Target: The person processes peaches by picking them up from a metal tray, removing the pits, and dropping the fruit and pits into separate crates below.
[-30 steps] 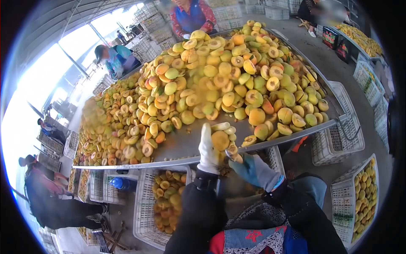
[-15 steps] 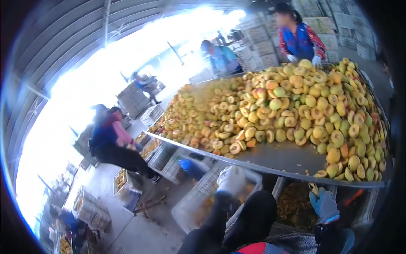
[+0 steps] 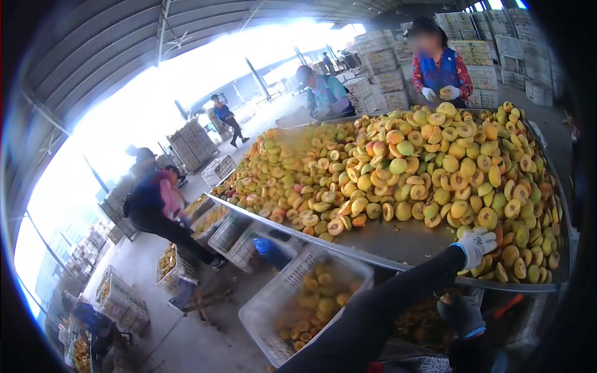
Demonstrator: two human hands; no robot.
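Note:
My left hand (image 3: 476, 246), in a white glove with a dark sleeve, reaches over the metal table edge into a large heap of yellow peach halves (image 3: 429, 161). Its fingers curl down over a peach half at the heap's front, which the glove mostly covers. Below the edge, in shadow, my right hand (image 3: 463, 316) wears a grey-blue glove. It is closed around a small tool (image 3: 446, 299) with a brass-coloured tip. Under it stands a crate of dark scraps (image 3: 423, 323). A white plastic crate (image 3: 264, 311) holding peach halves sits left of my left arm.
The metal table (image 3: 398, 239) has a raised rim. Across it a person in a blue vest (image 3: 441, 71) handles fruit, and another person (image 3: 326, 93) leans in. At left a person (image 3: 155, 205) bends over crates. A blue container (image 3: 272, 252) and a red-handled object (image 3: 508, 306) are nearby.
My left hand has moved from the white crate up and right onto the heap. My right hand has shifted slightly down and left. The person across the table has lifted a fruit off the heap.

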